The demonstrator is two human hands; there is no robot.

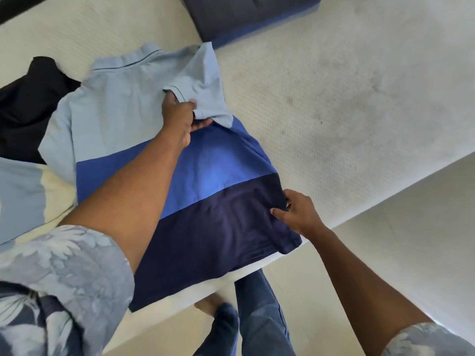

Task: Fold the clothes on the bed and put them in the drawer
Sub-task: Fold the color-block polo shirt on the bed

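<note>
A polo shirt (210, 176) in three bands, light blue, mid blue and navy, lies back up on the white mattress (347, 111), collar at the far end. Its right sleeve is turned in over the back. My left hand (180, 119) pinches that folded sleeve near the shoulder. My right hand (298, 211) grips the navy right side edge near the hem, at the mattress edge.
A black garment (30, 104) lies crumpled at the far left. Another light blue cloth (20, 196) lies at the left edge. A dark grey and blue folded item (244, 16) sits at the far side of the mattress. My legs and the pale floor (411, 227) are below.
</note>
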